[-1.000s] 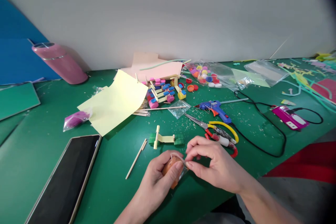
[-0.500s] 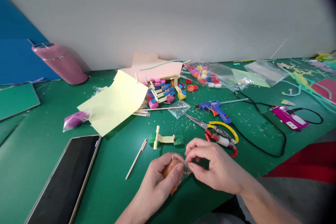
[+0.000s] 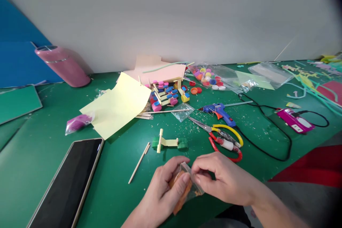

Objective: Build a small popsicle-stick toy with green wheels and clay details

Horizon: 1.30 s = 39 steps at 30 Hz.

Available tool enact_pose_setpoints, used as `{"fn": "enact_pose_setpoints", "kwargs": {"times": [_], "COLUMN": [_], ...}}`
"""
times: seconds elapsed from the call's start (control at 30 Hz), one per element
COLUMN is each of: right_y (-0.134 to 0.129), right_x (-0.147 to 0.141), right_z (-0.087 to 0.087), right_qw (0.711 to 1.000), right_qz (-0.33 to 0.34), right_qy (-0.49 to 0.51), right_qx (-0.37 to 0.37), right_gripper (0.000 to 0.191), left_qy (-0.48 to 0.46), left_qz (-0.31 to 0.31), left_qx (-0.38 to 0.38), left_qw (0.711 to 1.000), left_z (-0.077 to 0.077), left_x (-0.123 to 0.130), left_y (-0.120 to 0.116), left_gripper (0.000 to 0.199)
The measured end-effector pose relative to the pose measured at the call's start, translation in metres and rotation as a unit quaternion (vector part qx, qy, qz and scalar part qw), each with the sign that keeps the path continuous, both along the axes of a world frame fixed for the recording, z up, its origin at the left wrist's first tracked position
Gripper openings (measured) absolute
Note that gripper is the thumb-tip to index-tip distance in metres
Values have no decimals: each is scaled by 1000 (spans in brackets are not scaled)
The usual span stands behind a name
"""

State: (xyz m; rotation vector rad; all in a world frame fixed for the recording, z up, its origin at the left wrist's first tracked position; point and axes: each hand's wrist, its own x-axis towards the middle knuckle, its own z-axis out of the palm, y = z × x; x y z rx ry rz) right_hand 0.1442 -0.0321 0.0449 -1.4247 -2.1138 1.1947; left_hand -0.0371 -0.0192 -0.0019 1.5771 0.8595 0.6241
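Near the table's front edge, my left hand (image 3: 167, 192) is closed round a small clear bag (image 3: 192, 189) with orange material inside, thumb on top. My right hand (image 3: 221, 174) pinches the bag's right edge, its fingers pressed together. Just beyond my hands lies a small assembly (image 3: 169, 143) of green wheels, a pale yellow strip and an upright pale piece. Two short wooden sticks (image 3: 139, 163) rest to its left. Part of the orange material is hidden under my left fingers.
A phone (image 3: 66, 181) lies at left, a pink bottle (image 3: 64, 66) behind. Yellow paper (image 3: 117, 106) and small colourful assemblies (image 3: 165, 96) fill the middle back. Scissors (image 3: 227, 139), a blue glue gun (image 3: 219, 111) and its black cord are at right.
Both hands have moved slightly towards the table's front edge with the bag. My right hand has left the scissors' handles more exposed, and more of the bag shows between my hands.
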Motion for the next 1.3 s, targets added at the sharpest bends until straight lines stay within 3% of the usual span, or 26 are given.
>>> {"fn": "enact_pose_setpoints", "kwargs": {"times": [0.1,0.17,0.27,0.33,0.4,0.5,0.73,1.1,1.3], "right_y": [-3,-5,-9,-11,-12,-13,-19,-17,-18], "right_x": [5,8,9,5,-1,-11,-20,-19,-17], "right_z": [-3,-5,-4,-2,-3,-9,-23,-22,-27], "right_qw": [999,998,998,990,980,974,973,977,983], "right_qz": [-9,-24,-54,-71,-70,-28,-32,-38,-67], "right_qy": [33,31,-20,-61,-92,-112,-114,-82,-75], "right_qx": [-35,-40,27,103,163,196,201,195,156], "right_gripper": [19,20,21,20,18,13,16,18,16], "left_qy": [-3,0,13,39,52,33,38,-5,28], "left_qz": [22,62,113,107,81,63,81,69,122], "left_qx": [58,142,284,329,329,313,299,318,349], "left_qw": [998,988,952,938,939,947,950,945,929], "left_z": [-2,-4,-6,-5,-4,-3,-4,-9,-4], "left_x": [2,3,3,3,3,5,11,12,13], "left_y": [-2,-3,-8,-10,-12,-12,-13,-12,-12], "left_gripper": [22,16,13,16,14,9,15,17,18]}}
